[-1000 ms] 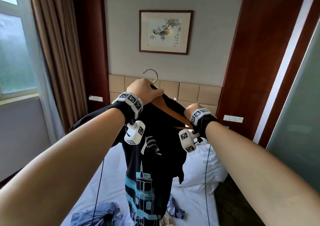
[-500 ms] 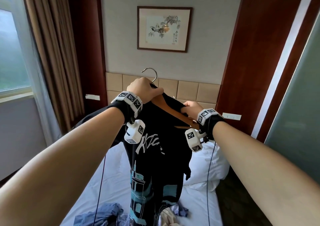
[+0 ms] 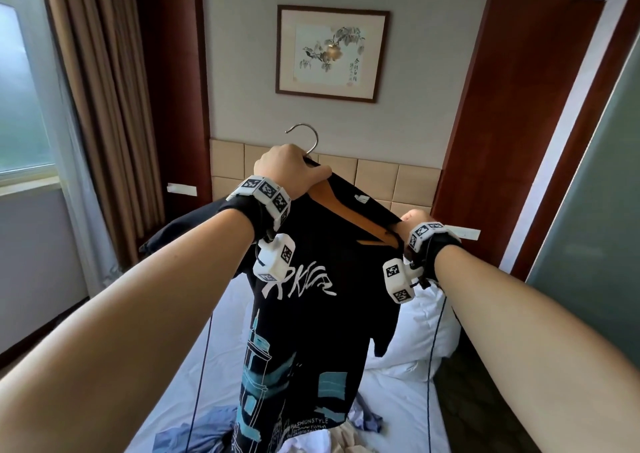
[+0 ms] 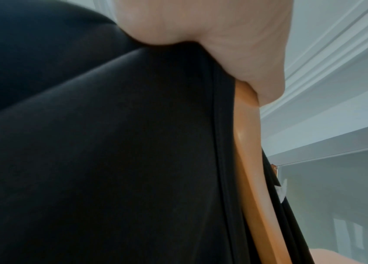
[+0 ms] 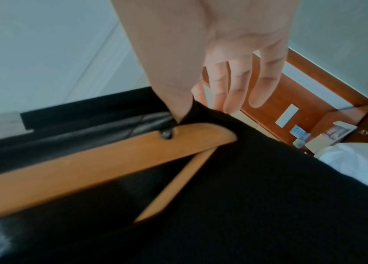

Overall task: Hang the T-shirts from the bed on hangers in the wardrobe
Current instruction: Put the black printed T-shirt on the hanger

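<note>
L hand [image 3: 289, 170] grips wooden hanger [image 3: 341, 206] at neck, 12 o'clock. R hand [image 3: 414, 218] pinches black T-shirt [image 3: 311, 331] shoulder at 3 o'clock. Shirt hangs on hanger above bed [image 3: 221, 341].

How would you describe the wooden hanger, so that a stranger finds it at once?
Look below the framed picture on the wall. Both hands hold up a black T-shirt there; the hanger is the orange-brown wood inside its neck, the only piece with a metal hook.
</note>
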A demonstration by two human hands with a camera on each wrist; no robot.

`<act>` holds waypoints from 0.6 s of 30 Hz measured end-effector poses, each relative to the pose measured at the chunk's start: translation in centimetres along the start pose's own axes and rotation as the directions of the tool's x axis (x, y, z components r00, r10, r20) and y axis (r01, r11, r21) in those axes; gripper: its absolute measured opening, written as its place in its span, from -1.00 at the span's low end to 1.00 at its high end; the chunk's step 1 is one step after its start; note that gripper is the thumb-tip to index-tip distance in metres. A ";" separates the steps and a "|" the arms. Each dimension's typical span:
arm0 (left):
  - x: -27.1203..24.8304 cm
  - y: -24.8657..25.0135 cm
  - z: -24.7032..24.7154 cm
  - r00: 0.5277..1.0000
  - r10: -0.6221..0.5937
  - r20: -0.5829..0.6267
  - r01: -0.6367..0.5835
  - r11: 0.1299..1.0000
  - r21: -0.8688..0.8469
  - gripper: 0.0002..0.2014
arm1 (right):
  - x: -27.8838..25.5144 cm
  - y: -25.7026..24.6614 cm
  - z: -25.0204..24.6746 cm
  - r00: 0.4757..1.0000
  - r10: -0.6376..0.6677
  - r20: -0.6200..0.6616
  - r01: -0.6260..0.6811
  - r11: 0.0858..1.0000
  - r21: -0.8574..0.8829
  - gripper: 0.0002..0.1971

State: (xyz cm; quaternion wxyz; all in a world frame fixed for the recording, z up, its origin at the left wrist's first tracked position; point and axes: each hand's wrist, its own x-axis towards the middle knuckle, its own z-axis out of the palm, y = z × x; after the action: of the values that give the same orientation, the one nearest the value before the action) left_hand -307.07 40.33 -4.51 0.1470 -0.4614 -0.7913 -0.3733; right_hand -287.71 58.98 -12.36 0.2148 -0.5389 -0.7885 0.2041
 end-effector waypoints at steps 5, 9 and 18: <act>0.0 -1.8 -0.3 1.000 -0.014 0.010 0.014 1.000 -0.009 -0.60 | -0.5 -1.5 0.6 0.992 -0.121 -0.026 0.101 0.912 -0.397 -0.78; 0.5 -3.4 -1.0 0.999 -0.033 0.012 0.034 0.998 -0.051 -0.62 | -0.6 -2.3 2.2 0.945 -0.323 -0.038 0.209 0.694 -0.689 -0.79; 1.1 -6.3 -1.9 0.998 -0.056 -0.002 0.056 0.998 -0.034 -0.63 | -0.4 -4.0 5.0 0.905 -0.415 0.091 0.335 0.563 -0.756 -0.78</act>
State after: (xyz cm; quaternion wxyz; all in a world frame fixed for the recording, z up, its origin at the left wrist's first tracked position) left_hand -313.16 37.80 -5.46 0.1300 -0.4408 -0.7974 -0.3912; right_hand -293.35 56.79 -14.31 0.0467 -0.4075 -0.8851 -0.2201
